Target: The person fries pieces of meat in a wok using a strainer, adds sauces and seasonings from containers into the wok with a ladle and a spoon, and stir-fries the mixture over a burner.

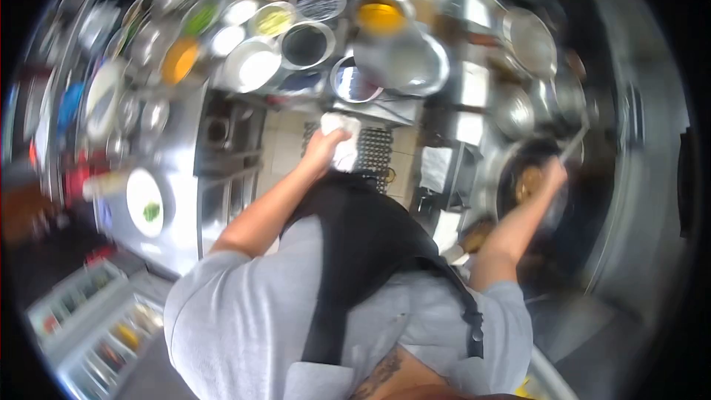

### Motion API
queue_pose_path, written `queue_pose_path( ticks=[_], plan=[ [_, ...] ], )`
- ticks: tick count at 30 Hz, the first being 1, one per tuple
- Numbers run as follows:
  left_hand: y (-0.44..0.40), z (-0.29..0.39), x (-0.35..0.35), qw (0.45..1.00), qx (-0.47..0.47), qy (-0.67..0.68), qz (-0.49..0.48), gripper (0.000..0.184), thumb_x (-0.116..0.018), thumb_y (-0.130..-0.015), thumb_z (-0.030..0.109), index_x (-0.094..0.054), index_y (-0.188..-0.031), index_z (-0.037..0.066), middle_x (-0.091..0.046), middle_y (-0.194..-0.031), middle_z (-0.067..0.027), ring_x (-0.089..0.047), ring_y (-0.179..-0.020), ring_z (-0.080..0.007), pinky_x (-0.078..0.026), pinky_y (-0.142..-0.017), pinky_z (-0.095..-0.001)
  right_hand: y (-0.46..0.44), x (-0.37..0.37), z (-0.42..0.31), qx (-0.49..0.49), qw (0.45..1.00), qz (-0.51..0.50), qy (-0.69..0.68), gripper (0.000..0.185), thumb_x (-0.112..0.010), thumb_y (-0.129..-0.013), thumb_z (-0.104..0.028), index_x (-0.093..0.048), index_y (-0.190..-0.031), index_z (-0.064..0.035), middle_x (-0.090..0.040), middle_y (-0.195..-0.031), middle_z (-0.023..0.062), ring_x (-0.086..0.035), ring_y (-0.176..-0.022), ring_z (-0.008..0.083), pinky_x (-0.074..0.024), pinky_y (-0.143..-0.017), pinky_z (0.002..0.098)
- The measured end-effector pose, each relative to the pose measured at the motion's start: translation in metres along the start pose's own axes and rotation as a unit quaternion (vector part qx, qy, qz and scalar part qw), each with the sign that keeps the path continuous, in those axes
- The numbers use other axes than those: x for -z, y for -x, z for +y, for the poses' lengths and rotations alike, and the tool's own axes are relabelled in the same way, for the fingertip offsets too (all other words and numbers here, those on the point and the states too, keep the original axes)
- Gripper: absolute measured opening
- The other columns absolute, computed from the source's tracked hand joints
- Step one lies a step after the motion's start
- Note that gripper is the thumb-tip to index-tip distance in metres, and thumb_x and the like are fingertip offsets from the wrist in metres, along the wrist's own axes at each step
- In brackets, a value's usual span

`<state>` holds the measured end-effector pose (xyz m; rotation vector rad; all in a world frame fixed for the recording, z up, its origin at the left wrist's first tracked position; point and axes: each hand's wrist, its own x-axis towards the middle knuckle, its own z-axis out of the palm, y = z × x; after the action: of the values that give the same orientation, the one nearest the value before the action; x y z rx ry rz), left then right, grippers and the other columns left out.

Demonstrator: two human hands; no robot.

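My left hand point(326, 150) is closed round a folded white cloth point(346, 141), held in front of my black apron point(355, 215). On the right, my right hand point(552, 173) is closed on a long-handled utensil point(575, 142) whose shaft slants up and away. The head of the utensil cannot be made out. That hand is over a dark round pan point(507, 178) on the cooking range, with brown food point(529, 182) in it. Motion blur smears the area round the pan.
Pots point(529, 43) stand farther along the range. Ahead are several containers of ingredients, among them a white-filled bowl point(255, 64) and an orange-filled one point(380, 13). To the left, a white plate with greens point(147, 196) sits on a steel counter point(185, 211). A perforated black mat point(376, 150) lies on the floor.
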<state>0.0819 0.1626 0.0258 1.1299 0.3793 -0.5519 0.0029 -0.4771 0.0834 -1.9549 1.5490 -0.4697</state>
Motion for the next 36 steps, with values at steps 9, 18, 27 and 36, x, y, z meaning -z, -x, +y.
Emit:
queue_pose_path(
  ticks=[9,18,27,36],
  plan=[
    [-0.060,0.001,0.144,0.902,-0.156,0.149,0.373,0.025,-0.066,-0.083,0.017,-0.067,-0.098,-0.004,-0.069,-0.090,-0.0093,-0.068,-0.077,-0.0187,-0.053,-0.068,-0.0339,0.255,-0.003,-0.048,0.044,0.867,-0.282,-0.408,0.023,-0.056,-0.100,-0.026,-0.056,-0.107,-0.0035,-0.047,-0.064,0.0012,-0.042,-0.041,0.0107,-0.0349,-0.031,0.0260],
    [-0.136,0.063,0.229,0.867,-0.242,0.068,0.430,0.038,-0.073,-0.089,0.025,-0.066,-0.113,-0.004,-0.072,-0.105,-0.0108,-0.068,-0.092,-0.0198,-0.052,-0.082,-0.0336,0.424,-0.128,-0.131,0.178,0.756,-0.611,-0.154,0.041,-0.055,-0.102,-0.026,-0.051,-0.138,-0.0083,-0.051,-0.067,-0.0043,-0.046,-0.047,0.0047,-0.0365,-0.040,0.0215],
    [-0.137,0.072,0.213,0.873,-0.185,0.039,0.449,0.040,-0.081,-0.077,0.020,-0.069,-0.104,-0.007,-0.073,-0.099,-0.0141,-0.069,-0.085,-0.0213,-0.053,-0.077,-0.0342,0.533,-0.246,-0.203,0.539,0.690,-0.453,0.168,0.047,-0.049,-0.100,-0.029,-0.048,-0.140,-0.0027,-0.065,-0.087,0.0345,-0.064,-0.087,0.0516,-0.0493,-0.077,0.0568],
    [-0.130,0.078,0.198,0.867,-0.145,0.032,0.475,0.039,-0.078,-0.072,0.020,-0.071,-0.102,-0.005,-0.074,-0.097,-0.0177,-0.071,-0.089,-0.0279,-0.053,-0.082,-0.0373,0.534,-0.244,-0.189,0.570,0.657,-0.474,0.139,0.044,-0.049,-0.100,-0.029,-0.049,-0.135,-0.0023,-0.063,-0.081,0.0360,-0.063,-0.084,0.0534,-0.0486,-0.076,0.0600]
  ],
)
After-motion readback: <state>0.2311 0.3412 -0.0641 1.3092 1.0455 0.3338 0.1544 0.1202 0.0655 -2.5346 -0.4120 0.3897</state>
